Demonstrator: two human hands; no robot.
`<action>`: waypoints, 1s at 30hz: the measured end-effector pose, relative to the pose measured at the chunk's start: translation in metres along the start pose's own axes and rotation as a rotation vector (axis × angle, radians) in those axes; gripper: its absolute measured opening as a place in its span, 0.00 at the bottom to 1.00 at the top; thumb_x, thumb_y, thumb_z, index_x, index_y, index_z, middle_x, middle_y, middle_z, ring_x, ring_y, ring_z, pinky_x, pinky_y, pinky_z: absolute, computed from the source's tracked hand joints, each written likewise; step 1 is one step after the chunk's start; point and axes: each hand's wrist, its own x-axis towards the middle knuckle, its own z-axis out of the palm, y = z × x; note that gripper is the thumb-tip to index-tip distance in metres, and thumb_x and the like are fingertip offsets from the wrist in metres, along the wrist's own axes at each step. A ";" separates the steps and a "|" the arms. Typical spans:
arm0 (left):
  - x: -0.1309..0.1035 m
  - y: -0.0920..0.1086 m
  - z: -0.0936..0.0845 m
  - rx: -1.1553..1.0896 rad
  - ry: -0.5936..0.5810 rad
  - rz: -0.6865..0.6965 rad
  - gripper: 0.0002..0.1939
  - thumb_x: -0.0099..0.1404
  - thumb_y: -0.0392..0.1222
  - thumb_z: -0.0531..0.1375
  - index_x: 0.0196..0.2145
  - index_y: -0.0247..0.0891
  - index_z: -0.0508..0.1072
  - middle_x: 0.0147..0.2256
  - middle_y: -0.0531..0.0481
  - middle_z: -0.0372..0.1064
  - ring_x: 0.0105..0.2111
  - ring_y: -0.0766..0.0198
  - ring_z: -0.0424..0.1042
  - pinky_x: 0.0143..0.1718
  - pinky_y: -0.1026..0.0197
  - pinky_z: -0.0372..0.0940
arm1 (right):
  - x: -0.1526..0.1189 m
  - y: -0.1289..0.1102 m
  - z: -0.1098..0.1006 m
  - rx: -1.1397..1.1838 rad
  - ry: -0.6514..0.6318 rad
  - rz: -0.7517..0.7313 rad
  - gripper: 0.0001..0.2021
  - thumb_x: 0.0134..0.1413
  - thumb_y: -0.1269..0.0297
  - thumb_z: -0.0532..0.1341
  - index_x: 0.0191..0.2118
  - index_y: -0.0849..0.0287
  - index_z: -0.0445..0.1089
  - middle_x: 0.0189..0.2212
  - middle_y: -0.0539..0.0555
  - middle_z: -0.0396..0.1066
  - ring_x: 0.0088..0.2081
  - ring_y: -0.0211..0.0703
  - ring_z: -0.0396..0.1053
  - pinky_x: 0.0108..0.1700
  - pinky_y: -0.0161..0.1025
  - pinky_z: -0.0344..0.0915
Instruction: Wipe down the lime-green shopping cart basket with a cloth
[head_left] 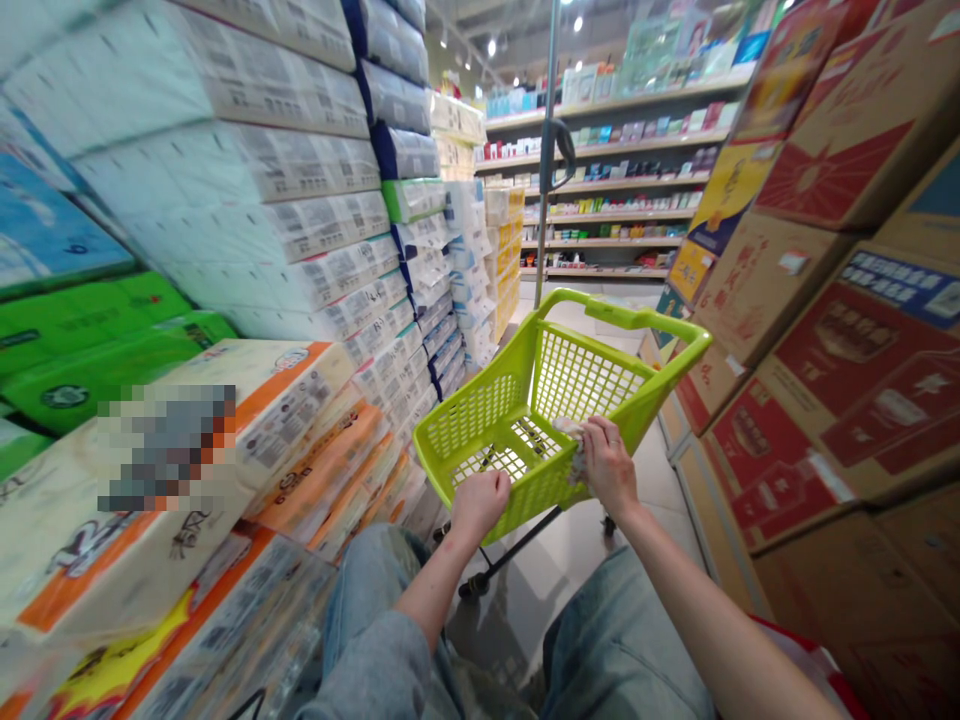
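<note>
A lime-green shopping cart (487, 410) with a perforated basket stands in front of me, its handle on the far side. My left hand (482, 503) is curled around the near left part of the basket's rim. On the near right side of the rim, my right hand (609, 462) presses a crumpled whitish cloth (568, 427) against the green plastic. A ring shows on one finger of that hand. The basket holds nothing that I can make out.
Tall stacks of wrapped tissue packs (315, 210) rise on the left, with an orange-and-cream pack (300, 400) close by. Cardboard boxes (795, 270) are piled on the right. Stocked shelves (622, 145) and a metal pole (547, 200) stand beyond the cart.
</note>
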 end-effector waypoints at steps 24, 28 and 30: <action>-0.016 0.000 0.001 0.076 0.002 -0.006 0.28 0.68 0.49 0.37 0.32 0.38 0.74 0.33 0.45 0.74 0.34 0.61 0.71 0.34 0.62 0.58 | -0.017 -0.005 0.000 0.148 0.045 -0.002 0.14 0.59 0.66 0.47 0.48 0.56 0.63 0.52 0.59 0.60 0.54 0.46 0.60 0.53 0.46 0.62; -0.020 0.002 0.002 0.075 -0.014 -0.024 0.29 0.68 0.49 0.37 0.33 0.38 0.74 0.33 0.44 0.74 0.34 0.60 0.71 0.35 0.62 0.58 | -0.026 -0.007 0.000 0.200 0.053 -0.012 0.17 0.57 0.70 0.48 0.52 0.56 0.60 0.56 0.58 0.57 0.59 0.46 0.54 0.57 0.49 0.57; -0.020 0.002 0.002 0.072 -0.012 -0.020 0.29 0.68 0.49 0.36 0.33 0.38 0.75 0.33 0.44 0.74 0.35 0.60 0.71 0.36 0.62 0.58 | -0.032 -0.008 0.000 0.214 0.060 -0.019 0.18 0.56 0.71 0.48 0.53 0.56 0.59 0.57 0.58 0.56 0.60 0.47 0.52 0.58 0.50 0.56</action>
